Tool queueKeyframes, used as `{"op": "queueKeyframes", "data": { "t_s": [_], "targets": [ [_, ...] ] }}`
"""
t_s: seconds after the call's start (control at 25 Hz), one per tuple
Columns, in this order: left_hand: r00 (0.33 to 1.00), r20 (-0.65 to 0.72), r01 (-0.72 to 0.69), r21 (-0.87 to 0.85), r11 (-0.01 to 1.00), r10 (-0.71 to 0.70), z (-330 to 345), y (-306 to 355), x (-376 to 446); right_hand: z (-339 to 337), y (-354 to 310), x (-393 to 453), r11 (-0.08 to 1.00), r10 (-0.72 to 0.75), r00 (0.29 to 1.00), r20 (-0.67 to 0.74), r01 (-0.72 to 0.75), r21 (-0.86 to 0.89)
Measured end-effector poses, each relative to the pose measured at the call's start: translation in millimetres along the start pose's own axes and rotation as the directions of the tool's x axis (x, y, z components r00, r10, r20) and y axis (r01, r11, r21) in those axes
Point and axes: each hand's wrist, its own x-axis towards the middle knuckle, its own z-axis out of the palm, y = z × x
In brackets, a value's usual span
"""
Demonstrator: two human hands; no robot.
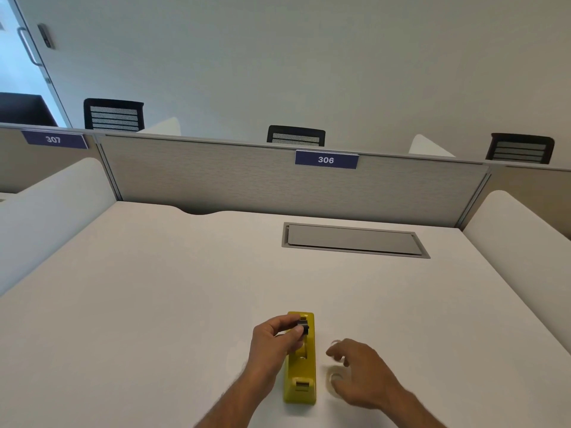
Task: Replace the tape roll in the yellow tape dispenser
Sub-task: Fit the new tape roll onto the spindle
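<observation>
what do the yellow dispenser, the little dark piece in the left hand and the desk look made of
Yellow dispenser: likely moulded plastic, with even colour, rounded edges and a dull sheen.
Dark piece pinched in the left hand: probably hard black plastic, seemingly the roll's hub; too small to be sure.
Desk: looks like matte off-white laminate, flat and uniform with no grain showing.

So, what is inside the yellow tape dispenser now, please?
The roll cradle of the yellow tape dispenser looks empty. The left hand holds a small dark hub above it and covers part of the cradle, so I cannot see all of it.
</observation>
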Motion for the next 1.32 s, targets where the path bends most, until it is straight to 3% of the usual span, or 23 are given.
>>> {"op": "queueKeyframes", "data": {
  "t_s": [0.12, 0.28, 0.36, 0.48, 0.6, 0.76, 0.92, 1.32],
  "targets": [
    [1.000, -0.002, 0.005, -0.001, 1.000, -0.005, -0.3, -0.9, -1.8, 5.4, 0.8, -3.0, 0.985, -0.029, 0.994, 0.102, 0.046, -0.167],
    [1.000, -0.001, 0.012, -0.005, 1.000, -0.012, -0.3, -0.6, -5.0, 12.8, 6.4, -3.1, 0.984, -0.043, 0.997, 0.068, 0.054, -0.168],
    [1.000, 0.000, 0.012, -0.008, 1.000, -0.012, -0.2, -0.1, -5.9, 13.6, 8.8, -3.7, 0.997, -0.048, 0.999, 0.022, 0.049, -0.062],
    [1.000, -0.007, 0.011, -0.018, 1.000, -0.011, 0.6, 2.5, -6.9, 6.5, 3.5, -2.2, 0.969, 0.013, 0.995, -0.101, 0.012, 0.248],
    [1.000, -0.006, 0.003, -0.020, 1.000, -0.003, 2.1, 5.4, -8.7, -6.3, -6.5, 0.7, 0.839, 0.115, 0.982, -0.149, -0.016, 0.543],
    [1.000, 0.017, -0.021, 0.002, 1.000, 0.021, 5.9, 8.3, -12.9, -22.0, -15.5, 4.0, 0.592, 0.126, 0.984, -0.130, 0.030, 0.805],
    [0.997, 0.056, -0.056, 0.038, 0.998, 0.054, 7.9, 11.5, -17.9, -26.1, -23.6, 9.4, 0.421, 0.110, 0.990, -0.084, 0.030, 0.907],
    [0.991, 0.089, -0.112, 0.113, 0.987, 0.103, 9.8, 17.3, -21.7, -21.5, -29.1, 15.0, 0.380, 0.055, 0.996, -0.065, 0.039, 0.924]
  ]
}}
